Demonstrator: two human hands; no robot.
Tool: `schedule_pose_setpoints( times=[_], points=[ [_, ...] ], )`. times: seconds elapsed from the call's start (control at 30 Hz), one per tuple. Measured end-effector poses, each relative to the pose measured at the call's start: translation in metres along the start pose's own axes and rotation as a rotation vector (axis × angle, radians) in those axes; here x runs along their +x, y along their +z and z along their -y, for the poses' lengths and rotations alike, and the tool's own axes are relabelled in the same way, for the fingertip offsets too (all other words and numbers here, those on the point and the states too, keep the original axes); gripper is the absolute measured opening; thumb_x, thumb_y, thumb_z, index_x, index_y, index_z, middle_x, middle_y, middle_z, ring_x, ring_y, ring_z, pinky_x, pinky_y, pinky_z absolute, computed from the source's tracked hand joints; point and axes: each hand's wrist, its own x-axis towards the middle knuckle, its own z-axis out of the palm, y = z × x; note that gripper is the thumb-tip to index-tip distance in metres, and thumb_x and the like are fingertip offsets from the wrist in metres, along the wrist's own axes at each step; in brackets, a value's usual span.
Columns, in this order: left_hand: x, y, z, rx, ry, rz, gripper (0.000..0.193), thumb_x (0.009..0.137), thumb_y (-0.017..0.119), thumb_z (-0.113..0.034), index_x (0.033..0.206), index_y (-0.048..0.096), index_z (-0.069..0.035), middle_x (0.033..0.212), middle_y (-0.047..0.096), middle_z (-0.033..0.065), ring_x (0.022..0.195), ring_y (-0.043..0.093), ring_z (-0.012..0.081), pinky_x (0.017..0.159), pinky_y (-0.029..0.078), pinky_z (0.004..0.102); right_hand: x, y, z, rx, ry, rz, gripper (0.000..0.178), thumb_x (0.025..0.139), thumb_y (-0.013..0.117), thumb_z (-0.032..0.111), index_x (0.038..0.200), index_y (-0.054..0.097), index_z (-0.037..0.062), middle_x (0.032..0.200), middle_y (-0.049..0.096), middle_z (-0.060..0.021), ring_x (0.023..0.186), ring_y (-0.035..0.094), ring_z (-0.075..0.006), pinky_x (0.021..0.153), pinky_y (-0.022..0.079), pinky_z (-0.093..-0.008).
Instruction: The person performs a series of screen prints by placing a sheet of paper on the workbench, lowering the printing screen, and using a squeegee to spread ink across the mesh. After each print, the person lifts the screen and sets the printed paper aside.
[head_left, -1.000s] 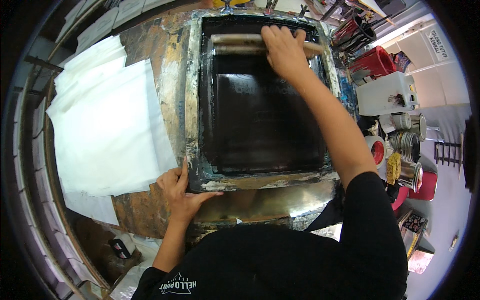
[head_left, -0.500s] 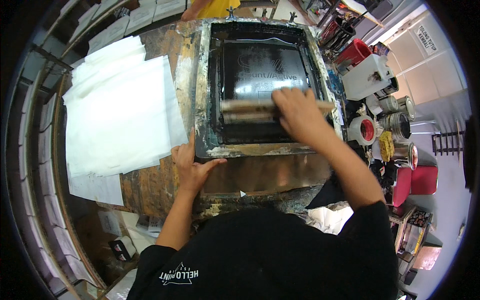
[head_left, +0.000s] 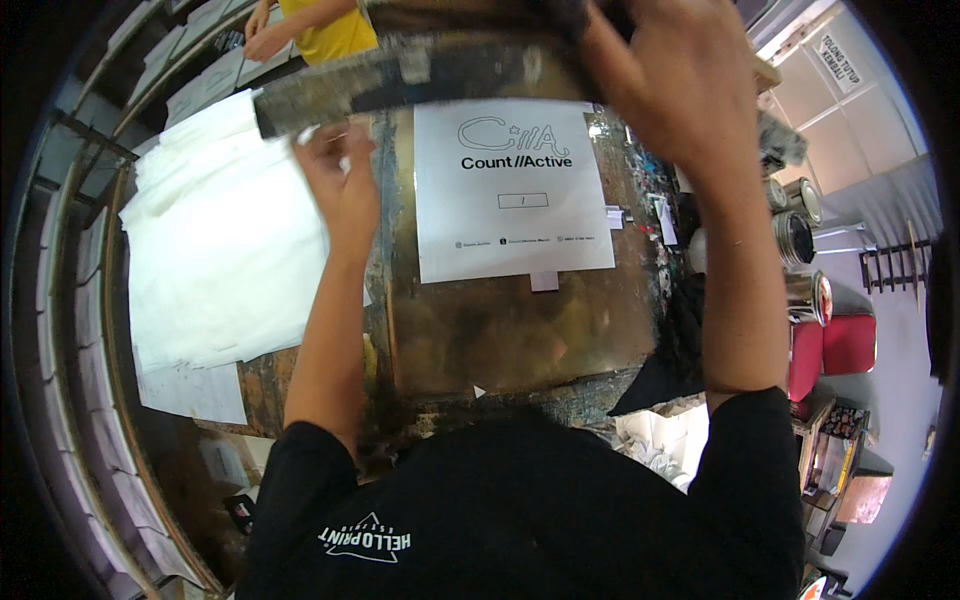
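The screen-printing frame (head_left: 420, 78) is tilted up at the top of the view, its near edge off the table and smeared by motion. My left hand (head_left: 340, 175) is just under its left end, fingers apart and blurred, close to a stack of white sheets (head_left: 230, 240). High on the right, my right hand (head_left: 670, 85) is by the frame's right end. Its fingers curl round something dark that I cannot make out. Below the frame, a white sheet printed in black (head_left: 510, 215) lies flat on the brown printing board (head_left: 480, 340).
Paint tins (head_left: 795, 238) crowd the right side, near red chairs (head_left: 848, 355). A dark cloth (head_left: 665, 370) hangs at the table's right edge. Drying racks (head_left: 100, 400) line the left. Another person in a yellow top (head_left: 335, 30) stands beyond the table.
The frame has swung up from the board, uncovering the printed sheet. Both my hands have moved away from me. My left hand has left the frame's near left corner.
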Motion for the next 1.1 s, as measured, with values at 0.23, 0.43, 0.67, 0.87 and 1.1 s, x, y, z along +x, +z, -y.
schedule_pose_setpoints(
  times=[0.23,0.43,0.67,0.87,1.1],
  points=[
    [0.075,0.08,0.17,0.853,0.416,0.414,0.043,0.1,0.075,-0.037,0.135,0.076,-0.011,0.107,0.067,0.0138,0.098,0.064,0.0352,0.091,0.053,0.0451,0.027,-0.006,0.001,0.023,0.171,0.147,0.055,0.111,0.044,0.052,0.08,0.063,0.0093,0.068,0.058,-0.0018,0.056,0.047,-0.0113,0.052,0.043,-0.0276],
    [0.07,0.089,0.188,0.863,0.441,0.466,0.03,0.101,0.073,-0.037,0.111,0.084,-0.011,0.104,0.071,0.0149,0.097,0.066,0.0393,0.088,0.054,0.0485,0.041,-0.001,-0.013,0.022,0.103,0.079,0.056,0.11,0.045,0.053,0.08,0.063,0.0091,0.067,0.059,-0.002,0.056,0.048,-0.012,0.052,0.044,-0.028],
    [0.073,0.026,0.104,0.653,0.142,0.248,0.031,0.103,0.071,-0.029,0.109,0.079,0.001,0.091,0.076,0.024,0.075,0.072,0.0371,0.07,0.055,0.0414,0.048,-0.009,-0.015,0.002,0.049,-0.003,0.058,0.109,0.046,0.055,0.08,0.064,0.0089,0.066,0.059,-0.0023,0.056,0.049,-0.0129,0.053,0.044,-0.0285],
    [0.04,-0.168,0.08,0.741,0.05,-0.16,0.033,0.105,0.069,-0.028,0.11,0.079,0.003,0.083,0.075,0.0142,0.071,0.064,0.0176,0.069,0.052,0.0339,0.037,-0.01,-0.008,0.087,0.176,0.08,0.057,0.107,0.053,0.056,0.08,0.066,0.0076,0.064,0.062,-0.0036,0.054,0.052,-0.0135,0.052,0.044,-0.0292],
    [0.039,-0.376,0.065,1.125,-0.382,-0.424,0.044,0.108,0.064,-0.036,0.118,0.074,0.005,0.093,0.076,0.0151,0.085,0.072,0.0277,0.079,0.056,0.0428,0.017,-0.004,-0.019,0.008,0.113,0.016,0.043,0.102,0.059,0.046,0.11,0.07,0.0045,0.094,0.071,-0.0192,0.088,0.064,-0.0366,0.079,0.049,-0.0457]
  ],
)
